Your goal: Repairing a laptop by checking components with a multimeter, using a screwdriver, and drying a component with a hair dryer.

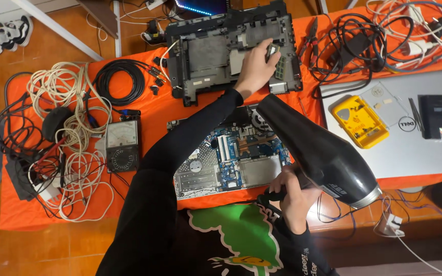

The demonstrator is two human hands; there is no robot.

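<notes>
Nearest you, your right hand (290,191) wraps shut around the handle of a glossy black hair dryer (318,153). You hold it low at the front edge of the orange-covered tabletop (149,110), so the heavy body hangs above the work. Its long axis runs on a diagonal: the silver-ringed rear end sits down by your right side, and the narrow nozzle points up and to the left, toward the exposed blue laptop motherboard (231,158) lying flat in its silver frame just beneath. That angle looks chosen to aim the airflow at the board while keeping the barrel clear of your other arm.

Farther out, your left hand (254,69) reaches across the board and pinches a small green memory module (278,64) between fingers and thumb. It is held over the right part of the black plastic laptop base shell (216,51), which lies open side up.

To the left, a black analogue multimeter (122,145) rests beside coiled white cables (72,133); to the right, a yellow plastic tool (359,120) lies on a closed silver laptop (405,148).
</notes>
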